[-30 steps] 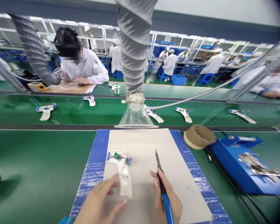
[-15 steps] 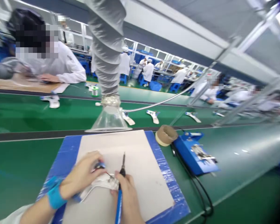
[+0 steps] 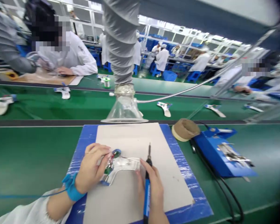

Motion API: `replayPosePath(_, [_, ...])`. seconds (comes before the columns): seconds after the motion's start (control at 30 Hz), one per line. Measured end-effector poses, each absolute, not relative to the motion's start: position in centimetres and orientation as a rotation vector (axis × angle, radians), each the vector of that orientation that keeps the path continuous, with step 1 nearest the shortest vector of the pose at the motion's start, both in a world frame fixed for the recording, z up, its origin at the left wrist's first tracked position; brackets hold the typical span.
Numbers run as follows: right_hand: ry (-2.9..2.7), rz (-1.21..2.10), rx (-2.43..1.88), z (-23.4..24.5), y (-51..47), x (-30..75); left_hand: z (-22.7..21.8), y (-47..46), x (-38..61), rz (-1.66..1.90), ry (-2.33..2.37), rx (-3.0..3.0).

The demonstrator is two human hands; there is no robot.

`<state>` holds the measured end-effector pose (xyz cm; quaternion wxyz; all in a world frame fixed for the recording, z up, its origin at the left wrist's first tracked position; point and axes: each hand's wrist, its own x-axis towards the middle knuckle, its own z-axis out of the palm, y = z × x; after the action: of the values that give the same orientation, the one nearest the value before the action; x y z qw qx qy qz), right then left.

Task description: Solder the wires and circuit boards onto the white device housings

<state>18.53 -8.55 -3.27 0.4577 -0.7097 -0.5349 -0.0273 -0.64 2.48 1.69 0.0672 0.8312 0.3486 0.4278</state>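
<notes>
A white gun-shaped plastic shell (image 3: 127,163) lies on its side over the pale mat, its handle pointing right. Green circuit parts (image 3: 109,169) and red wires fill its left end, with a round dark-green piece (image 3: 117,152) at the top. My left hand (image 3: 94,166) is closed at that end, thumb and fingers pinched over the wired parts; the exact spot gripped is hidden. In my right hand (image 3: 154,183) is a blue-and-black soldering iron (image 3: 147,193), its metal tip pointing up and away. The right thumb and fingertips also touch the handle's end.
Beyond the blue-edged mat (image 3: 202,202), a tape roll (image 3: 186,130) and a blue soldering stand (image 3: 224,155) with cables sit at right. A clear fume hood (image 3: 124,109) hangs ahead. More gun-shaped shells (image 3: 164,109) lie on the green belt. A co-worker (image 3: 80,57) sits opposite.
The view has swung left, so the scene sits further right. My left hand and its wired part have come closer to the shell's left end; the soldering iron stays in my right hand.
</notes>
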Motion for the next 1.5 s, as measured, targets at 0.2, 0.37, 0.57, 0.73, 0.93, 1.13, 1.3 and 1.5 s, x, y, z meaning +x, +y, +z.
replayPosePath(0.2, [-1.362, -0.138, -1.49, -0.5, -10.4, 18.0, 1.8, 1.5, -0.9, 1.216, 1.002, 2.394])
replayPosePath(0.37, [-1.416, -0.208, -1.553, -0.4, -11.9, 17.8, 1.6, 1.6, -0.7, 1.189, 1.017, 2.324])
replayPosePath(0.57, [-1.519, -0.238, -1.551, -0.5, -12.6, 18.3, 1.3, 1.7, -1.0, 1.168, 1.042, 2.267])
replayPosePath(0.73, [-1.578, -0.23, -1.487, -0.8, -12.2, 18.6, 1.0, 1.8, -0.9, 1.203, 1.04, 2.247])
replayPosePath(0.93, [-1.595, -0.226, -1.422, -1.0, -11.8, 18.7, 1.1, 1.9, -1.0, 1.189, 1.024, 2.251])
replayPosePath(1.13, [-1.586, -0.219, -1.436, -0.9, -11.9, 18.7, 1.0, 1.9, -0.9, 1.235, 1.008, 2.22])
replayPosePath(1.3, [-1.6, -0.201, -1.425, -0.8, -11.8, 18.7, 1.0, 1.9, -0.9, 1.258, 0.986, 2.212])
replayPosePath(1.5, [-1.614, -0.237, -1.346, -0.6, -11.4, 18.8, 1.2, 2.0, -1.1, 1.262, 0.96, 2.218])
